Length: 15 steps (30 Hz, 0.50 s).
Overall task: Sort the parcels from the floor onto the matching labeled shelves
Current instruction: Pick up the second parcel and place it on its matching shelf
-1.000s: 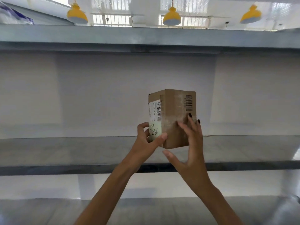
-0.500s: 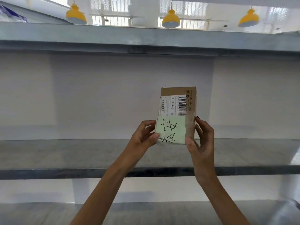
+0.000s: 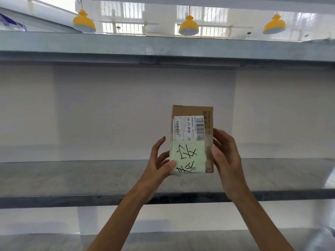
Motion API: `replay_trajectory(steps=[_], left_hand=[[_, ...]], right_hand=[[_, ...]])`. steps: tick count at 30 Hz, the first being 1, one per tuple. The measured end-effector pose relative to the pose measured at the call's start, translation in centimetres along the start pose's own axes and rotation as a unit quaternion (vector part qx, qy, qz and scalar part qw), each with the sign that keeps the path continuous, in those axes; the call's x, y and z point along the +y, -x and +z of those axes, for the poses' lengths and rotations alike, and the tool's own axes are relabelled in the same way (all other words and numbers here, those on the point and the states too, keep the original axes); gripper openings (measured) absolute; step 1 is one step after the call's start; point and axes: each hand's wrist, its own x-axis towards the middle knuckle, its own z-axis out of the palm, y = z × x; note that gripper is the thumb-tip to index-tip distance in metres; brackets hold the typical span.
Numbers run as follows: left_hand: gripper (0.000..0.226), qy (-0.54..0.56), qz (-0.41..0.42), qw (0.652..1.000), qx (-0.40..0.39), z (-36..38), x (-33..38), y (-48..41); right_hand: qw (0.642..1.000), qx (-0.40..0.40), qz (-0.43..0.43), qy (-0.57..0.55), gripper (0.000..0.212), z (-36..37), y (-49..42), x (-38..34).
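A small brown cardboard parcel (image 3: 208, 113) stands upright on the middle grey metal shelf (image 3: 72, 176), its labelled face toward me. It carries a white shipping label with barcodes and a pale green note with black handwritten characters. My left hand (image 3: 159, 163) grips the parcel's lower left edge, thumb on the green note. My right hand (image 3: 224, 156) holds its right side, thumb on the front face. Whether the parcel's bottom rests on the shelf or hovers just above it is unclear.
An upper shelf (image 3: 163, 48) runs across above the parcel, and a lower shelf (image 3: 163, 240) shows at the bottom. A white wall backs the shelves. Three yellow pendant lamps (image 3: 188, 28) hang beyond. A blue-and-white bag (image 3: 10, 24) lies on the upper shelf at far left.
Both hands turned the parcel so its labelled face now points at me instead of to the left. It has also moved slightly lower, toward the middle shelf.
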Motion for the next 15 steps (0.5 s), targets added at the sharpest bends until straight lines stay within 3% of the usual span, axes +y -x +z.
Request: replay_trajectory(steps=[4, 8, 12, 15], left_hand=[[0.085, -0.034, 0.004, 0.999, -0.006, -0.2, -0.6, 0.3], [0.084, -0.060, 0.007, 0.998, -0.017, -0.3, -1.0, 0.4], [0.094, -0.021, 0.006, 1.000, 0.003, -0.2, -1.5, 0.1], [0.132, 0.010, -0.016, 1.000, -0.022, -0.1, -2.1, -0.1]], right_hand=[[0.998, -0.039, 0.017, 0.047, 0.066, -1.0, -3.6, -2.2], [0.991, -0.100, 0.073, 0.043, 0.050, -0.5, -5.5, -2.5], [0.997, -0.020, 0.072, 0.007, 0.015, 0.2, -5.9, -2.2], [0.997, 0.041, 0.062, -0.013, 0.025, 0.6, -5.9, -1.8]])
